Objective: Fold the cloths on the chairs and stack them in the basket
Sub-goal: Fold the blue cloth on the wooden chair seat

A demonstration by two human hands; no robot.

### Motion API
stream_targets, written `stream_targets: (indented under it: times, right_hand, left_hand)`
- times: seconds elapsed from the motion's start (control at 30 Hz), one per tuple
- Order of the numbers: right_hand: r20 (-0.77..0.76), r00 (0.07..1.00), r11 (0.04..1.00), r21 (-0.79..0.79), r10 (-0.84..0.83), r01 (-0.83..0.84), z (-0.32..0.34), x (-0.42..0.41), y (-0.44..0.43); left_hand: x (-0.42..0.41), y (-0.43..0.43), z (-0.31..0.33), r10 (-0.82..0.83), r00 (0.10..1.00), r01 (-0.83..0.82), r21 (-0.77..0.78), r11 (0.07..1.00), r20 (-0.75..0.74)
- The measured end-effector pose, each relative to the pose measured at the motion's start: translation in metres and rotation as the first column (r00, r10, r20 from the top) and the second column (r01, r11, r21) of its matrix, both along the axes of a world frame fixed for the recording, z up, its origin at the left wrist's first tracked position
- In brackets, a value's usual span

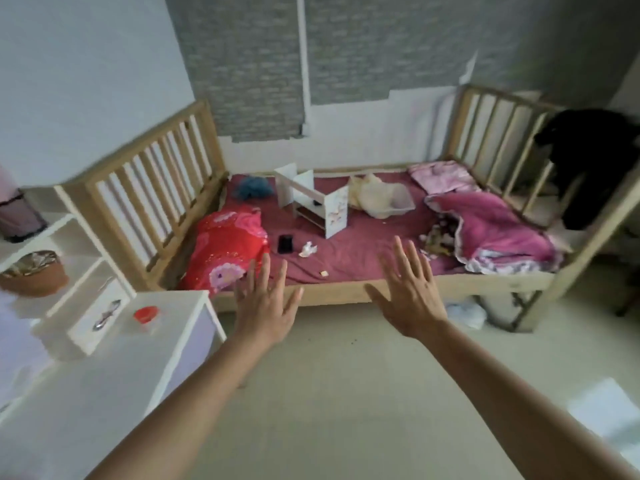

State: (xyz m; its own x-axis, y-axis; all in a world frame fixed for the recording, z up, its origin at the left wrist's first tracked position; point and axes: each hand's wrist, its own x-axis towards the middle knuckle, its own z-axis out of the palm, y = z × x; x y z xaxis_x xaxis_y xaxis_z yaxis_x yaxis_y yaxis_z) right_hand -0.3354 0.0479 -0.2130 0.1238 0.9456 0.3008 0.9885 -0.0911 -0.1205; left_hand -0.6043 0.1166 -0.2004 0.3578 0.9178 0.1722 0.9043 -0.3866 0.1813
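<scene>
Both hands are held out above the pale floor (346, 393), near of the bed. The left hand (266, 306) and the right hand (412, 296) are spread wide, fingers straight and apart, and nothing is held. Beyond them a light wooden slatted bed (332, 294) with a maroon sheet (363, 244) is seen. Towards the far side of the sheet a white plastic basket (405, 207) is set, with a cream cloth (370, 194) heaped in it. A black cloth (595, 161) is draped over the bed's right end rail. A red flowered bundle (225, 247) lies at the sheet's left, a black phone (285, 244) just beside it. A brown woven basket (34, 275) is seen in a white shelf unit (69, 237) at the left.
</scene>
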Motion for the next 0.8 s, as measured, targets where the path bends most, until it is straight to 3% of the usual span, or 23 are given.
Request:
stream_targets:
  times: [0.13,0.3,0.47,0.67,0.8]
  right_hand:
    - [-0.030,0.969,0.966,0.081,-0.244,0.246,0.005,0.121,-0.084]
    - [-0.117,0.856,0.839,0.170,-0.504,0.517,0.008,0.230,-0.184]
    - [-0.082,0.628,0.618,0.115,-0.774,0.778,-0.004,0.333,-0.293]
    - [-0.006,0.357,0.356,0.049,-0.934,0.933,-0.002,0.428,-0.407]
    - [0.019,0.101,0.103,0.078,-0.995,0.992,0.018,0.460,-0.501]
  left_hand:
    - [0.157,-0.027,0.009,-0.279,0.960,0.278,0.015,0.960,0.021]
    - [0.320,-0.057,0.009,-0.585,0.809,0.583,0.044,0.811,0.059]
    - [0.492,-0.120,0.002,-0.799,0.589,0.797,0.074,0.599,0.124]
    - [0.657,-0.214,0.003,-0.934,0.312,0.947,0.025,0.321,0.175]
    - [0.758,-0.291,0.022,-0.979,0.085,0.993,0.061,0.098,0.186]
